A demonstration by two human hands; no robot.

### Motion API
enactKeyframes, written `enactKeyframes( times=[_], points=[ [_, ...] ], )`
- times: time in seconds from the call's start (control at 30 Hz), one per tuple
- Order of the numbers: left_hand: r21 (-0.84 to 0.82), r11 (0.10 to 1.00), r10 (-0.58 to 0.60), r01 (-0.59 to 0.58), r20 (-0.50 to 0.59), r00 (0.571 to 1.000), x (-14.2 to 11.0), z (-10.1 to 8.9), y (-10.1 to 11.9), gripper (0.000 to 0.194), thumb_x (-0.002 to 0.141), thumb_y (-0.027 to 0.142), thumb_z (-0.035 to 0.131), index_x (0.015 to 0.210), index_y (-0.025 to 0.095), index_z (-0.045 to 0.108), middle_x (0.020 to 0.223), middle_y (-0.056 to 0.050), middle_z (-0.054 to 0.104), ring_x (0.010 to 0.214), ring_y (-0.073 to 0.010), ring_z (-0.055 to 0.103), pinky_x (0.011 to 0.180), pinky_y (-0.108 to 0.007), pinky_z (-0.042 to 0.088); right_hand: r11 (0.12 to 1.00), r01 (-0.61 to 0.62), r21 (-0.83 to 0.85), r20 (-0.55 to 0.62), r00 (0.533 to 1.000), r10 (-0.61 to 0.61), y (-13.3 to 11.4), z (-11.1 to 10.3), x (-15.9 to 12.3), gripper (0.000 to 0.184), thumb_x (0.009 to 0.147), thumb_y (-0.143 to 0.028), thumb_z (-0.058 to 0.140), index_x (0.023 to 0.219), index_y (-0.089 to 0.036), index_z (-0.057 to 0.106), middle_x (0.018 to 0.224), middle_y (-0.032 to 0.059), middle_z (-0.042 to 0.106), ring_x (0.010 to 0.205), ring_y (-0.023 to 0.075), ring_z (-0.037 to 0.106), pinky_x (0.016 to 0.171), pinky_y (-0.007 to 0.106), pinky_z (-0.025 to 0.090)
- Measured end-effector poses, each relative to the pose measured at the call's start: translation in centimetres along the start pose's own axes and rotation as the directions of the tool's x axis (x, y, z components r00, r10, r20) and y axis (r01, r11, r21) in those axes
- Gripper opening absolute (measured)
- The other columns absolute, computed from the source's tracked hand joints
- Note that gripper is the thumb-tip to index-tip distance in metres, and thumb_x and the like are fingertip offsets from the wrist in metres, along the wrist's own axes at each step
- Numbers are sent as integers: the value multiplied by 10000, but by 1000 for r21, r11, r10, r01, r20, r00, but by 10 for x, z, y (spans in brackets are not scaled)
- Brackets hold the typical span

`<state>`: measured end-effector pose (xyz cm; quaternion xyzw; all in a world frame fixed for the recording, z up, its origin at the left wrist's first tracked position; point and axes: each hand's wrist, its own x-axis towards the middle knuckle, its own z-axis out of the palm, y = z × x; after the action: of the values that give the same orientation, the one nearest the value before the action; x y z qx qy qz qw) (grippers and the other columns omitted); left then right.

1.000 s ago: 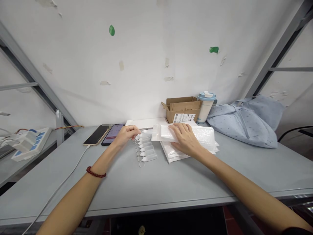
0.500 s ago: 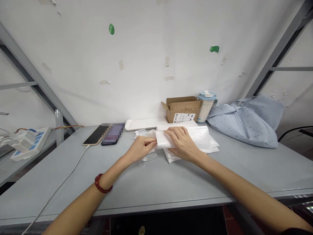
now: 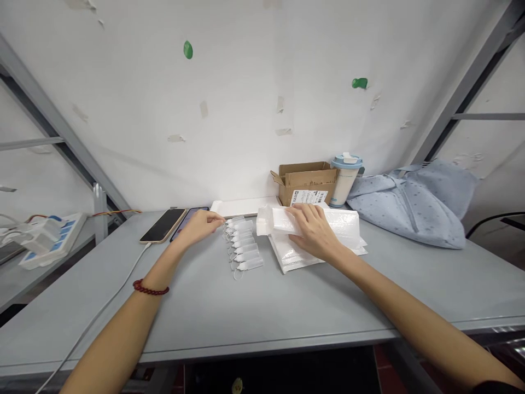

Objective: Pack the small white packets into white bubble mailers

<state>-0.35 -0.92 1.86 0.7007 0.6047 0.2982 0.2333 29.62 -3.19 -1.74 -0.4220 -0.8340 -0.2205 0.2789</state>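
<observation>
My right hand (image 3: 314, 230) grips a white translucent bubble-wrap bag (image 3: 346, 223), fingers over its top and thumb at the near side. The bag's loose mouth (image 3: 264, 221) points left. Under it lie more flat white bags (image 3: 283, 257). A column of several small clear plastic dropper bottles (image 3: 248, 256), with white caps and loops, lies just left of the bags. My left hand (image 3: 199, 225), a red bead bracelet on its wrist, is at the far end of this column. Its fingertips are pinched together by the farthest caps; whether they hold one is hidden.
Two phones (image 3: 164, 225) lie to the left, one on a white cable (image 3: 110, 298). Behind the bottles is a flat white box (image 3: 241, 206). A cardboard box (image 3: 307, 178), a lidded cup (image 3: 344, 183) and a blue cloth bag (image 3: 410, 210) stand along the back. A power strip (image 3: 57, 241) sits far left.
My left hand has let go of the bag's mouth and moved left to the far bottles, uncovering the column. My right hand and the bag have shifted slightly right.
</observation>
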Motion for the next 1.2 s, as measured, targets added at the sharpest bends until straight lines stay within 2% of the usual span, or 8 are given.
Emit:
enactKeyframes(
  times=[0.13, 0.4, 0.53, 0.63, 0.8, 1.07, 1.2],
  points=[
    [24, 1000, -22, 20, 86, 996, 8, 6, -13, 198, 593, 328, 637, 684, 176, 724, 440, 31, 494, 428, -114, 392, 462, -233, 280, 1000, 0, -10, 1, 1000, 0, 0, 0, 0, 496, 703, -168, 583, 1175, -150, 432, 1153, 153, 518, 1047, 284, 455, 876, 394, 326],
    [64, 996, 54, -58, 66, 996, 13, 25, -23, 180, 630, 330, 610, 637, 166, 683, 413, 58, 378, 434, -103, 311, 481, -235, 220, 1000, -5, -7, 19, 1000, 5, -1, 1, 0, 489, 700, -168, 583, 1168, -151, 440, 1159, 151, 523, 1051, 282, 459, 882, 395, 320],
    [17, 996, 84, -85, 49, 995, 13, 22, -23, 195, 645, 347, 590, 639, 162, 650, 462, 44, 430, 472, -110, 351, 500, -235, 254, 1000, -5, -9, 20, 1000, 5, -1, 2, 0, 487, 706, -169, 575, 1172, -151, 435, 1162, 153, 519, 1050, 281, 457, 882, 395, 317],
    [-56, 994, 91, -89, 23, 996, 9, 14, -15, 219, 660, 365, 580, 680, 157, 648, 509, 29, 483, 505, -115, 394, 519, -235, 288, 1000, -3, -12, 13, 1000, 3, -1, 2, 0, 477, 711, -177, 571, 1167, -154, 435, 1160, 152, 518, 1055, 283, 451, 879, 395, 317],
    [-60, 998, 0, 0, -2, 1000, 1, 4, 0, 249, 678, 388, 572, 718, 155, 649, 507, 39, 454, 506, -107, 374, 499, -230, 264, 1000, 0, -22, 31, 1000, 0, -1, 4, 0, 472, 713, -180, 565, 1166, -152, 431, 1160, 151, 517, 1056, 284, 446, 873, 395, 316],
    [-92, 995, -42, 50, 92, 995, 6, 13, -9, 255, 656, 394, 590, 660, 141, 628, 503, 37, 445, 492, -100, 376, 494, -233, 267, 1000, 4, -21, 21, 1000, -4, 0, 5, -1, 465, 713, -175, 565, 1160, -154, 441, 1160, 148, 520, 1049, 280, 451, 875, 389, 315],
    [-193, 979, -48, 67, 99, 994, 5, 8, -7, 243, 681, 386, 597, 656, 145, 605, 483, 44, 427, 479, -92, 373, 486, -224, 276, 1000, 2, -21, 29, 1000, -2, 0, 5, -1, 463, 713, -187, 573, 1156, -148, 445, 1160, 148, 523, 1045, 279, 449, 875, 390, 313]
  ],
)
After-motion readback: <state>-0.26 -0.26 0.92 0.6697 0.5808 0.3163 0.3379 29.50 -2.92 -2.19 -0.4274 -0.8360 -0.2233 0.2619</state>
